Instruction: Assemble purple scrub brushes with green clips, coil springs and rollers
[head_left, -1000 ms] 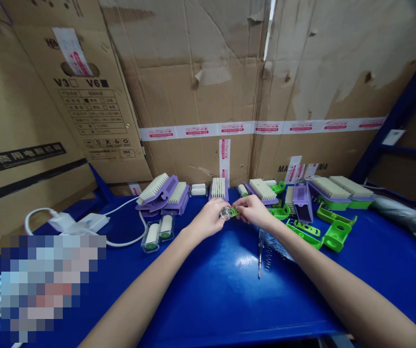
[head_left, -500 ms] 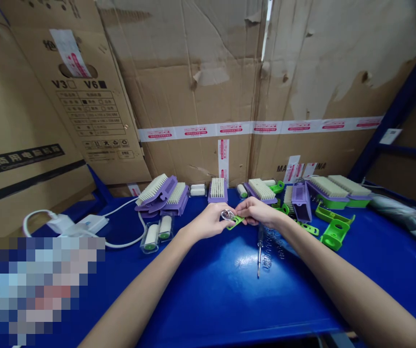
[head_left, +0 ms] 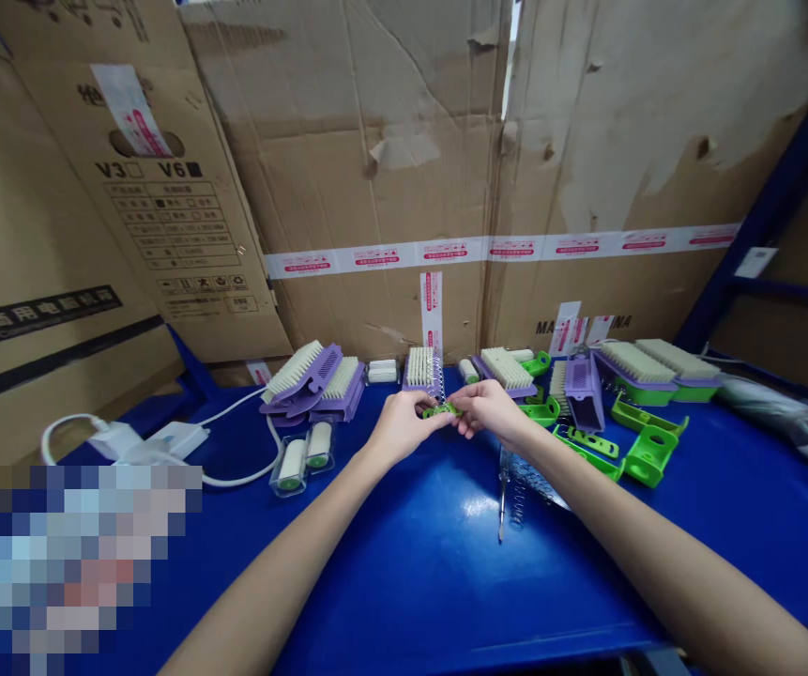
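My left hand is closed on one end of a small green plastic plate, held above the blue table. My right hand pinches the other end of that plate, its fingertips close to my left thumb. A metal coil spring stands up from the plate, in front of a brush with pale bristles. How the spring sits in the plate is too small to tell. Below my right hand lie a screwdriver and a loose spring.
Purple brushes lie at the back left, white rollers in clear cases before them. Green plastic brackets and green-based brushes are at the right. A power strip with white cables lies left. Cardboard stands behind.
The spring that was bunched over my left fingers now stands upright from the green plate. Both hands have shifted slightly, and the plate is tilted differently.
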`<state>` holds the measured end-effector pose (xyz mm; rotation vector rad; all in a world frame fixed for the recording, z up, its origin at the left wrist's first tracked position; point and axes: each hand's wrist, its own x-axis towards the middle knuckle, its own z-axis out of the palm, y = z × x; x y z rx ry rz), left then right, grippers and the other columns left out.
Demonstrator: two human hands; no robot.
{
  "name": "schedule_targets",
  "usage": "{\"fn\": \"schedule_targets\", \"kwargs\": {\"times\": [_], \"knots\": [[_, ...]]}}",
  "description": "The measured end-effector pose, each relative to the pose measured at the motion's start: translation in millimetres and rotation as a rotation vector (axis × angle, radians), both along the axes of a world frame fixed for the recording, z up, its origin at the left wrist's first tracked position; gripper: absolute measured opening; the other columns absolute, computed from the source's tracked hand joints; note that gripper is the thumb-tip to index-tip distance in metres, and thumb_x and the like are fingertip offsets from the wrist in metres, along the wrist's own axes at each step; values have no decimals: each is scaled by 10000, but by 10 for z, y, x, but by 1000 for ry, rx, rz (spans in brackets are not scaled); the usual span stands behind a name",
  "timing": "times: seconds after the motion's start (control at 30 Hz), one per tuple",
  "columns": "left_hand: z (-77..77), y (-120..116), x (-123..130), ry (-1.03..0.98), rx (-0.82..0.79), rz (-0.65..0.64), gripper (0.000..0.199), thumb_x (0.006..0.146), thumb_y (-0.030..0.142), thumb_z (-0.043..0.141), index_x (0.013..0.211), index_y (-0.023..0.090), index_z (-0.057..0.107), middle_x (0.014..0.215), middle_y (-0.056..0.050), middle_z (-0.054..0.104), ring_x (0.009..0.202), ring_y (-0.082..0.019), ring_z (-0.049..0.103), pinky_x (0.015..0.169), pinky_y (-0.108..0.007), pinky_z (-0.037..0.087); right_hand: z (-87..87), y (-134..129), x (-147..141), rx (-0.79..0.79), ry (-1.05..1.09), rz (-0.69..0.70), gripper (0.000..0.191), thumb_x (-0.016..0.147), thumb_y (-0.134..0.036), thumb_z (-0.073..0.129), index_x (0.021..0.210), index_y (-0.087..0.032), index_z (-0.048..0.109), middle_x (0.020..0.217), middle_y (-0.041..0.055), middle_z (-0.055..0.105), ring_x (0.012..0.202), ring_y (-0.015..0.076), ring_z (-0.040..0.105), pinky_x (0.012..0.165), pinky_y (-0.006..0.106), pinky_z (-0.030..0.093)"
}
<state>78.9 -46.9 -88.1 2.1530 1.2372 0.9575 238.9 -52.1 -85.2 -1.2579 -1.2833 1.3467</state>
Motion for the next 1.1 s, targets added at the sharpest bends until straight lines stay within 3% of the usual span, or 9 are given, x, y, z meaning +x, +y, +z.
{"fn": "schedule_targets", "kwargs": {"times": [0.2,0.37,0.5,0.67,0.8,0.9,1.0,1.1], "knots": [[2,24,4,-123,-39,-33,172,725,309,638,776,156,699,816,-47,718,777,-190,641,734,-292,476,0,-10,-9,10,31,19,86,740,-70,516,707,-104,588,482,35,600,370,93,530,341,164,433],[-16,64,-24,-97,-27,-80,170,753,289,602,754,154,706,785,-47,716,759,-191,640,731,-292,476,-23,17,35,-2,42,55,84,725,-86,523,711,-97,606,469,37,593,349,87,498,321,162,389],[-21,79,-35,-190,-188,-177,174,763,269,594,777,127,693,789,-57,711,740,-183,640,712,-290,486,-29,29,58,-32,64,64,103,724,-99,520,734,-89,622,482,48,598,346,80,483,319,158,369],[23,71,-73,-371,-529,-288,181,737,182,629,904,131,678,850,-63,709,764,-146,649,785,-289,489,-51,29,40,-49,45,76,92,750,-109,517,750,-96,608,528,49,607,387,81,515,362,164,423],[35,42,-64,-512,-687,-184,252,706,150,677,950,107,634,807,-77,695,663,-137,657,720,-292,526,-96,36,2,-19,-35,51,74,760,-134,524,788,-122,591,564,39,614,425,104,553,389,198,469],[14,44,-42,-585,-709,-6,226,715,124,670,928,87,606,734,-66,677,589,-139,653,673,-299,551,-129,60,-9,182,-180,-7,180,723,-129,544,883,-132,627,752,62,665,560,133,605,411,199,481],[-10,70,-35,-637,-677,119,162,730,103,649,882,81,597,690,-57,663,565,-142,652,653,-299,561,-144,82,-9,401,-236,11,389,667,-59,532,1036,-143,621,1028,80,657,857,179,624,657,261,545],[-17,87,-37,-641,-640,151,93,755,85,606,848,75,601,675,-61,657,555,-142,651,638,-292,559,-146,78,-22,498,-210,54,475,661,-75,585,1131,-148,582,1140,87,624,1010,195,588,892,337,475]]}}
